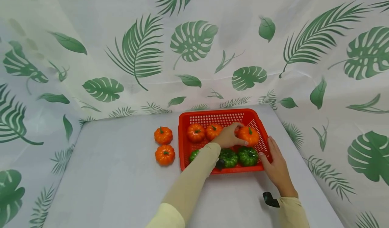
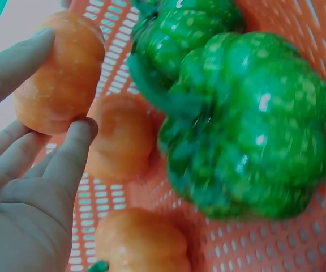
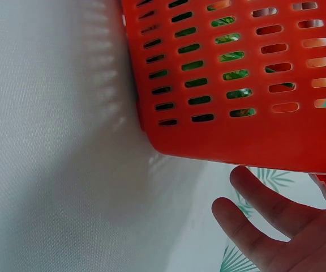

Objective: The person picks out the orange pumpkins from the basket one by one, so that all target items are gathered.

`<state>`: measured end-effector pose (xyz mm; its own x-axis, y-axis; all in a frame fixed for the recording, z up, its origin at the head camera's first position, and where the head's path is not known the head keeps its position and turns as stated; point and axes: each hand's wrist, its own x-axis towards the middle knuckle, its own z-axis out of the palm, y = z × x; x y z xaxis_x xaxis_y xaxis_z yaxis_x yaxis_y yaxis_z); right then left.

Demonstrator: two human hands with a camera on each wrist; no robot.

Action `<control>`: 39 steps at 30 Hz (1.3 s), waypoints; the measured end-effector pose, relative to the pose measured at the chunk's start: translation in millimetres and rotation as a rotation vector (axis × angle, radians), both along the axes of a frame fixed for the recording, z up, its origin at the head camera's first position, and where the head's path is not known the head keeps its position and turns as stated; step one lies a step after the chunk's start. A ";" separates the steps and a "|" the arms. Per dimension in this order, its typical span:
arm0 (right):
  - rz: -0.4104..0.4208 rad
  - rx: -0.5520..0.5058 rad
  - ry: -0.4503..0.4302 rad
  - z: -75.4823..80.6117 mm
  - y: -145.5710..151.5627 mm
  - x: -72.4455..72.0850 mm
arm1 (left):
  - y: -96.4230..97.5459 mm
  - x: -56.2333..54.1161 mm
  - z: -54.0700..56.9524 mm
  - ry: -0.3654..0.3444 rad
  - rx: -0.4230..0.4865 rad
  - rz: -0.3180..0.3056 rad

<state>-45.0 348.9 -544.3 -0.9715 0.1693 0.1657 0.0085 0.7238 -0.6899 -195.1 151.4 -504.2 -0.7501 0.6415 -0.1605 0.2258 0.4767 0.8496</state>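
Note:
My left hand (image 1: 228, 135) reaches into the red plastic basket (image 1: 187, 111) and grips a small orange pumpkin (image 1: 250, 136) between thumb and fingers, near the basket's right side. In the left wrist view this orange pumpkin (image 2: 61, 73) appears above another orange pumpkin (image 2: 122, 139), beside a large, shiny green pumpkin (image 2: 259, 124). My right hand (image 1: 276, 165) holds the basket's right rim, thumb over the inner side and fingers outside. From the right wrist, two fingers (image 3: 273, 207) show extended along the basket's slotted outer wall (image 3: 231, 136).
Two orange pumpkins (image 1: 196, 132) sit at the back left inside the basket. Several green pumpkins (image 1: 248, 156) line its front, partly hidden by my left forearm. Outside, two more orange pumpkins (image 1: 165, 154) stand left of it on the white table (image 1: 115, 174). Leaf-patterned sheeting (image 1: 194, 42) surrounds the table.

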 end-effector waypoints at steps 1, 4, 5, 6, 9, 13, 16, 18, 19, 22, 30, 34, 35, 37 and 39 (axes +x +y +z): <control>0.001 0.000 0.005 -0.3 0.2 -0.1 | -3.0 -0.9 1.7 -0.006 0.012 0.006; 0.003 0.001 0.015 -1.0 1.0 -0.7 | -13.0 -4.7 5.9 -0.017 0.027 0.020; 0.002 0.001 0.018 -0.8 0.9 -0.8 | -16.4 -6.7 6.5 -0.018 0.029 0.025; 0.003 0.001 0.019 -1.1 1.0 -1.0 | -20.0 -8.7 7.1 -0.016 0.029 0.030; 0.005 -0.003 0.022 -2.7 1.0 -0.4 | -31.8 -13.8 8.8 -0.014 0.028 0.045; 0.010 0.000 0.023 -5.0 -0.2 -0.8 | -50.8 -19.3 14.1 -0.010 0.031 0.077; 0.010 -0.001 0.025 -5.0 -0.5 -0.8 | -64.8 -22.3 19.7 -0.018 0.056 0.101; 0.010 -0.004 0.024 -4.2 -0.6 -0.7 | -74.4 -24.9 23.3 -0.026 0.080 0.112; 0.010 -0.004 0.024 -3.7 -0.5 -0.7 | -79.7 -26.2 25.3 -0.031 0.088 0.120; 0.010 -0.008 0.019 -2.6 -0.3 -0.8 | -97.1 -30.9 30.7 -0.039 0.106 0.144; 0.003 -0.001 0.010 -2.4 0.8 -3.2 | -140.1 -44.5 46.4 -0.039 0.146 0.195; 0.005 -0.001 -0.002 -2.4 -0.1 -3.4 | -156.0 -48.3 54.8 -0.024 0.166 0.215; 0.004 0.001 -0.006 -2.3 -0.4 -3.2 | -159.5 -48.7 56.7 -0.022 0.168 0.222; 0.002 0.002 -0.011 -1.8 -1.4 -2.8 | -166.0 -49.1 59.7 -0.013 0.167 0.234; -0.001 0.003 -0.019 -1.5 -2.6 -2.4 | -172.0 -49.2 61.5 -0.004 0.164 0.248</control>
